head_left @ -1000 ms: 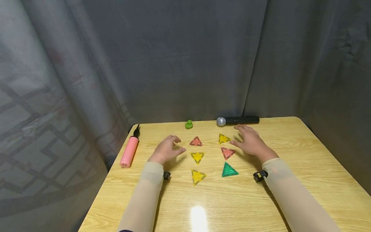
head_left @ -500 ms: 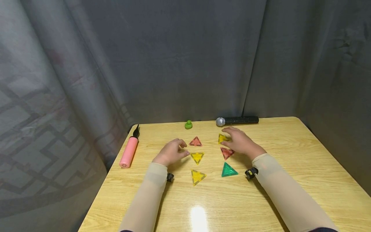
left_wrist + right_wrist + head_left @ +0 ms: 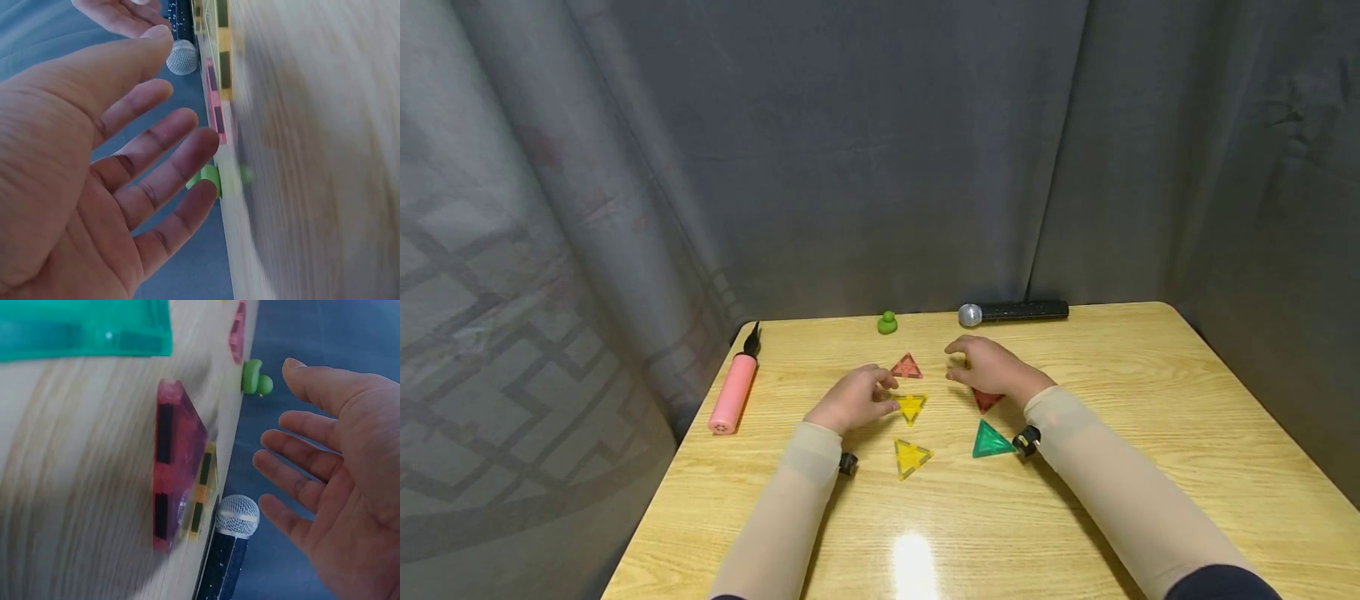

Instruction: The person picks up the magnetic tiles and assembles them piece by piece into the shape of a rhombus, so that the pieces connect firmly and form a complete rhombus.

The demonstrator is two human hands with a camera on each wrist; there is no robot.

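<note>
My left hand (image 3: 853,398) hovers with loosely bent fingers just left of a yellow triangular magnetic tile (image 3: 912,408); nothing is in its grasp. A red triangle tile (image 3: 907,367) lies beyond that one, and another yellow triangle tile (image 3: 912,459) lies nearer the body. Over the right column of tiles, my right hand (image 3: 991,367) is held with relaxed fingers, holding nothing. It partly covers a second red triangle tile (image 3: 987,402). A third yellow tile (image 3: 201,494) is hidden in the head view but shows on the table in the right wrist view. Nearer lies a green triangle tile (image 3: 991,440).
At the table's back edge are a small green figure (image 3: 887,322) and a black microphone (image 3: 1024,311) with a silver head. A pink hand pump (image 3: 734,393) lies by the left edge of the wooden table (image 3: 1172,400). Grey curtains (image 3: 880,167) hang behind.
My right hand has moved left across the far yellow tile, now covering it. My left hand has shifted right and slightly forward, to the nearer yellow tile's edge. The tiles lie unmoved where visible.
</note>
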